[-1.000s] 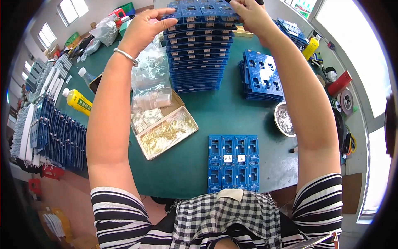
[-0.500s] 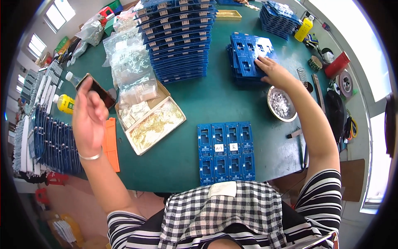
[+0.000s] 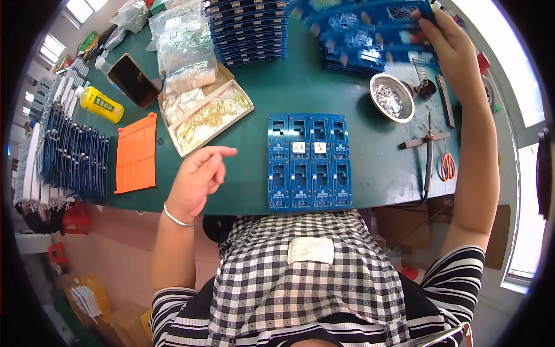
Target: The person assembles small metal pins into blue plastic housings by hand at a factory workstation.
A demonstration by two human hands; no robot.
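My right hand point(image 3: 448, 49) is closed on the right edge of a blue circuit board panel point(image 3: 399, 17), which is lifted at the far right and smeared by motion. Below it lies a stack of similar panels point(image 3: 355, 61). Directly in front of me another blue circuit board panel point(image 3: 310, 179) with cut-outs and two white labels lies flat on the table. Left of that panel, over the table's front edge, hovers my left hand point(image 3: 199, 178). Its index finger is stretched out and the others are loosely bent, with nothing visible in them.
A carton of thin golden parts point(image 3: 215, 115) stands left of centre, beside an orange plastic plate point(image 3: 137, 153). A metal bowl point(image 3: 374, 104), a soldering iron point(image 3: 428, 156) and orange-handled scissors point(image 3: 448, 166) are at the right. A tall panel stack point(image 3: 248, 34) rises at the back.
My right hand has taken hold of a panel from the stack and lifted it up and to the right. My left hand has come down and inward. The view has shifted.
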